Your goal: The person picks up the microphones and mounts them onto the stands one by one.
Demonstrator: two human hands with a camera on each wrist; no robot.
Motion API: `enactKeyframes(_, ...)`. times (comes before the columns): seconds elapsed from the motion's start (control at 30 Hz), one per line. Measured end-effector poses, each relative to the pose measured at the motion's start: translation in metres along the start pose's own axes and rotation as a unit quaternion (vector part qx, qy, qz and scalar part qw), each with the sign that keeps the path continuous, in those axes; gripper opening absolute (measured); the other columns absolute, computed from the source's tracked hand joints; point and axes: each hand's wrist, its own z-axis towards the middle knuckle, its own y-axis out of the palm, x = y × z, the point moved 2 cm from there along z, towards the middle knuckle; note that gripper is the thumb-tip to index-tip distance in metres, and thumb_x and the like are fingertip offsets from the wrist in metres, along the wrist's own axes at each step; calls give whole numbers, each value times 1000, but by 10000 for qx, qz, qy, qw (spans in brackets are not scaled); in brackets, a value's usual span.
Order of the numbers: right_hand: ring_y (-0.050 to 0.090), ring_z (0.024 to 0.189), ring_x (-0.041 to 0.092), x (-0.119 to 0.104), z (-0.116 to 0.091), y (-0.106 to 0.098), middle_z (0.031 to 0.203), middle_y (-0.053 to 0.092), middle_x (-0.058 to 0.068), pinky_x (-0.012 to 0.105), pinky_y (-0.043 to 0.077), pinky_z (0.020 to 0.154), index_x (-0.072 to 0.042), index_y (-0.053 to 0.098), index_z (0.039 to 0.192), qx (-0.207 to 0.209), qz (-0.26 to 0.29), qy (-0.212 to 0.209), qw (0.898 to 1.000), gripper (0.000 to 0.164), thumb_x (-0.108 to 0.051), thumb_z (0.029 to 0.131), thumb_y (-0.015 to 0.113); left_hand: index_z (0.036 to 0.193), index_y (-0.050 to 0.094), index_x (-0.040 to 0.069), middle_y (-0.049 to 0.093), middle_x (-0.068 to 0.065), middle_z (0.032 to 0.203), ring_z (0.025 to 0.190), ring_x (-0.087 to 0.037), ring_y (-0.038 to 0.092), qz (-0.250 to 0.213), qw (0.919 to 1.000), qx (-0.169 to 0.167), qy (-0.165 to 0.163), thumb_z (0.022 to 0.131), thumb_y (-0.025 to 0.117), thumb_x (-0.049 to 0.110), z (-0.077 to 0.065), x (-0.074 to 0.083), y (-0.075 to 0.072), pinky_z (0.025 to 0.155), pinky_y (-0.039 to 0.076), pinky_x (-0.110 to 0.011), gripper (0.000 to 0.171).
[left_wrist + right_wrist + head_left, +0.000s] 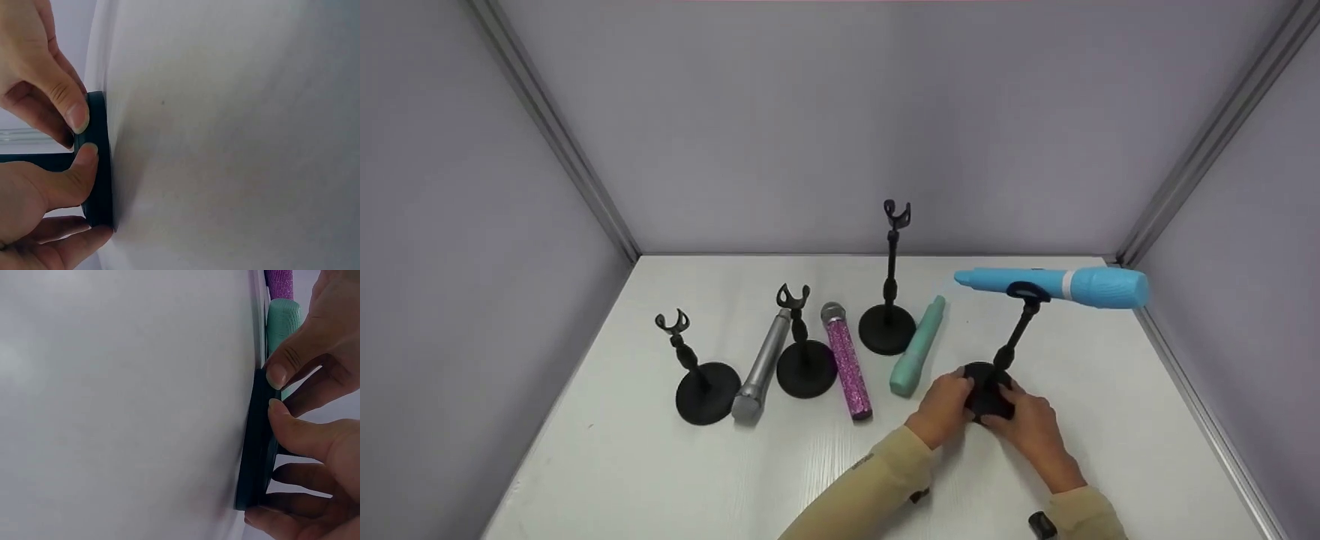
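Observation:
On the right side of the table, a black microphone stand (988, 405) bears a blue microphone (1102, 287) lying crosswise in its top clip. My left hand (943, 411) grips the left edge of its round base, and my right hand (1030, 427) holds the right edge. Both wrist views show the base (100, 180) edge-on, with thumbs on its rim and fingers curled about it. The base sits on or very close to the tabletop. Left of my left hand lies a green microphone (919, 352), not touched.
Three other black stands with bare clips stand on the white table (660, 480): a left one (707, 394), a middle one (807, 370) and a taller back one (887, 330). A silver microphone (763, 367) and a pink glitter microphone (849, 367) lie among them. Grey walls surround the table.

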Motion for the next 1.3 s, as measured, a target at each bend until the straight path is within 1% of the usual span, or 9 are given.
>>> enactKeyframes(0.1,68,107,52,1,4,-1,121,68,37,62,54,92,12,67,125,131,-46,62,9999,52,-12,82,85,100,77,9,76,-6,105,98,-16,74,82,9997,223,53,87,78,5,3,1,1,85,59,-22,13)
enactKeyframes(0.17,69,103,52,1,7,-1,115,70,36,62,54,88,11,68,122,194,-102,100,9997,50,-14,82,86,93,76,9,75,-5,99,94,-15,74,94,9993,351,92,90,75,4,5,1,3,80,58,-21,7)
enactKeyframes(0.27,71,94,51,4,10,-1,107,72,36,61,56,80,10,70,115,277,-193,155,9993,45,-16,82,87,92,76,9,74,-5,97,92,-15,74,132,9986,487,176,94,70,4,8,3,6,76,58,-20,8)
enactKeyframes(0.43,70,86,52,8,13,-3,100,71,37,61,55,73,10,72,106,375,-398,307,9980,41,-17,81,88,104,76,7,75,-7,104,97,-17,75,275,9980,502,286,100,63,6,14,7,11,81,60,-22,14)
enactKeyframes(0.6,69,83,53,7,21,-4,96,71,38,61,54,72,10,73,100,345,-428,405,9977,38,-19,81,87,102,78,8,76,-7,101,94,-15,75,466,9978,466,103,98,65,5,20,9,10,80,60,-22,13)
enactKeyframes(0.8,70,80,47,3,37,-3,91,72,35,59,54,71,9,73,90,278,-372,558,9974,36,-21,80,88,95,77,10,78,-5,98,95,-15,74,164,9989,345,-262,95,71,7,32,2,8,80,59,-21,7)
enactKeyframes(1.07,70,83,48,7,58,-5,94,72,37,59,55,75,14,72,95,227,-258,667,9972,38,-18,81,87,98,78,11,76,-3,103,97,-13,73,-32,9982,77,-588,95,71,6,54,-3,7,81,58,-22,9)
enactKeyframes(1.17,69,90,51,12,65,-10,99,72,37,60,55,80,14,73,99,96,-236,666,9975,37,-16,81,87,98,78,11,76,-3,102,97,-13,73,-113,9980,67,-625,96,71,8,59,-4,7,80,58,-22,8)
enactKeyframes(1.3,65,109,55,23,72,-17,116,68,37,61,53,94,14,70,115,-145,-232,777,9966,45,-13,83,85,99,78,11,77,-3,100,95,-13,73,-108,9980,59,-618,96,72,10,64,-5,9,78,57,-21,7)
